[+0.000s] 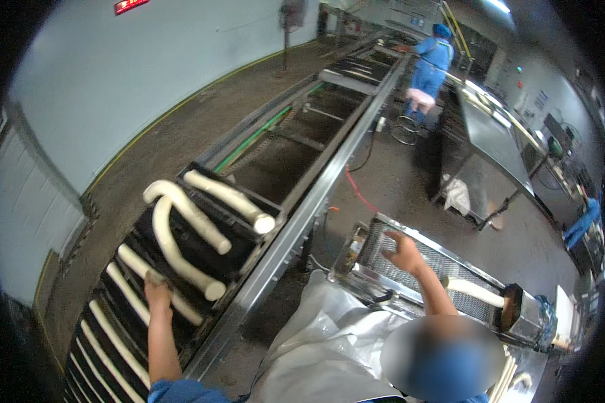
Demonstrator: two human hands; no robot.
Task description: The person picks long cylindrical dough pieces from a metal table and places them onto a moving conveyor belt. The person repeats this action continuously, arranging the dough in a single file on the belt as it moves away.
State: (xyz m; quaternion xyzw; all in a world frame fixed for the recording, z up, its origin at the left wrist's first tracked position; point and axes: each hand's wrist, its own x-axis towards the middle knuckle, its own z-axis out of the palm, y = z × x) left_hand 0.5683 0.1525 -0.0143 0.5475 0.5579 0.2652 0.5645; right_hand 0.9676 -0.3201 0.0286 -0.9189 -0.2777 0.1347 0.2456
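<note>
On the black trays of the long conveyor, my left hand (159, 291) is closed around the middle of a pale, smooth rod (131, 258). Beyond it lie two thick, curved pale rods (169, 247) (201, 221), one partly over the other, and a thick rod (227, 197) with a round cut end. Slimmer pale rods (116, 347) lie side by side nearer me. My right hand (403, 252) is spread, with nothing in it, over the metal mesh belt (426, 262) of a small machine. Another pale rod (476, 291) lies at that belt's right part.
The conveyor's metal side rail (302, 226) runs away from me. A co-worker in blue (431, 65) stands at its far part. A steel table (499, 136) stands right of it; another person in blue (582, 221) is at the far right. A red hose (358, 189) crosses the floor.
</note>
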